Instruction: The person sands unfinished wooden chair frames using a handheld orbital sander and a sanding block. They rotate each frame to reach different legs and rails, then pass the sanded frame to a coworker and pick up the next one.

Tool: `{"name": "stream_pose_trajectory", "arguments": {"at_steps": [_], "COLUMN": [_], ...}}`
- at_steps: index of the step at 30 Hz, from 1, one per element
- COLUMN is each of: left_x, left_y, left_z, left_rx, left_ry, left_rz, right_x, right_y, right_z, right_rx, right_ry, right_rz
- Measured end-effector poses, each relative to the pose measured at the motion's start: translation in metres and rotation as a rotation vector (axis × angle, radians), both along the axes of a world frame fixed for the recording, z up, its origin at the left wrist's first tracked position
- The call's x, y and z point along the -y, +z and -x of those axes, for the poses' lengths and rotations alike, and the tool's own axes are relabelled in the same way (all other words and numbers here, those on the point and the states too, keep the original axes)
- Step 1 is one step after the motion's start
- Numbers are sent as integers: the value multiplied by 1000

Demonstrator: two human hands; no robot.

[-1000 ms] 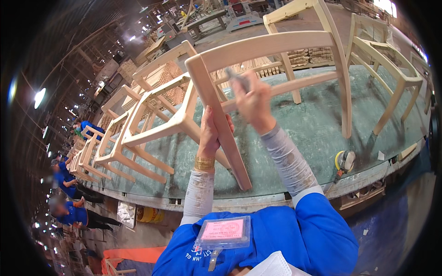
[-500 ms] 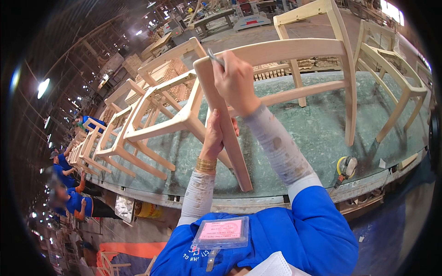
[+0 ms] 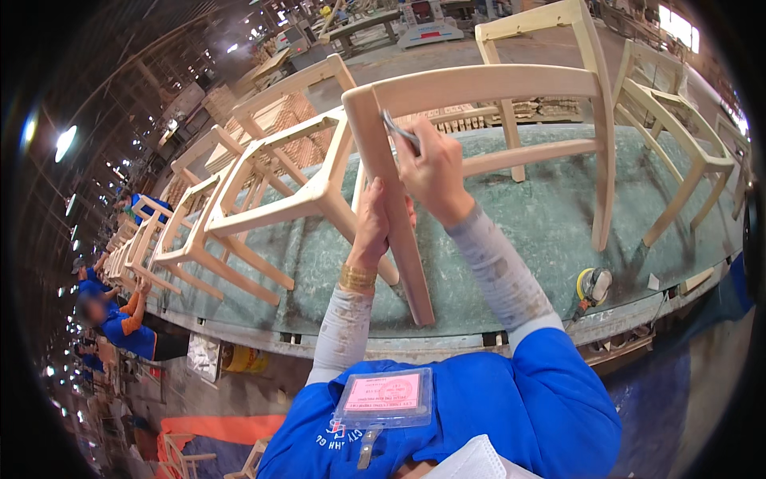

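A pale wooden chair back frame, with a curved top rail (image 3: 495, 85) and a lower rail, stands in front of me over the green tabletop. Its near post (image 3: 409, 259) slants toward me. My left hand (image 3: 373, 223) is wrapped around this post at about mid-length. Higher up, my right hand (image 3: 433, 166) grips a thin, curved grey piece (image 3: 396, 128), whose tip meets the post's inner edge just below the top rail. Whether it is a blade or a folded sheet cannot be made out.
Pale wooden chairs (image 3: 323, 191) line the green table (image 3: 511, 239) to the left; another chair (image 3: 692, 152) stands at right. A round sander (image 3: 593, 286) lies by the near edge. People in blue (image 3: 132, 326) work at far left.
My right hand has moved down and to the right, bringing the grey piece from the post's top to its inner edge. My left hand keeps its grip on the post.
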State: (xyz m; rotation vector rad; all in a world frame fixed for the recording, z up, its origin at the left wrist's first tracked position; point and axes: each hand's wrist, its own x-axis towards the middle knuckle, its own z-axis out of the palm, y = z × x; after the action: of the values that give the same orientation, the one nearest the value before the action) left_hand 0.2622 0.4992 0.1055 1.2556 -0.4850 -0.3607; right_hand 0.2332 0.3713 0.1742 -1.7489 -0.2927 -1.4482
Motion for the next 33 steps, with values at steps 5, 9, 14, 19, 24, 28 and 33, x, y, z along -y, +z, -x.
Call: {"name": "stream_pose_trajectory", "arguments": {"at_steps": [5, 9, 14, 19, 24, 28, 33], "left_x": [12, 14, -2, 4, 3, 8, 1], "left_y": [4, 6, -6, 3, 1, 4, 2], "left_z": [2, -1, 0, 7, 4, 2, -4], "left_rx": [-39, -16, 44, 18, 59, 4, -18], "left_ry": [25, -56, -40, 20, -21, -27, -29], "left_rz": [22, 117, -6, -25, 18, 92, 120], "right_x": [17, 9, -3, 0, 2, 2, 7], "right_y": [13, 47, 26, 43, 35, 24, -8], "right_z": [1, -28, -20, -33, -26, -22, 11], "right_rx": [57, 155, 141, 227, 222, 175, 3], "right_ry": [-98, -161, -97, -142, -134, -119, -24], "right_rz": [-160, -12, -4, 47, 25, 43, -133]}}
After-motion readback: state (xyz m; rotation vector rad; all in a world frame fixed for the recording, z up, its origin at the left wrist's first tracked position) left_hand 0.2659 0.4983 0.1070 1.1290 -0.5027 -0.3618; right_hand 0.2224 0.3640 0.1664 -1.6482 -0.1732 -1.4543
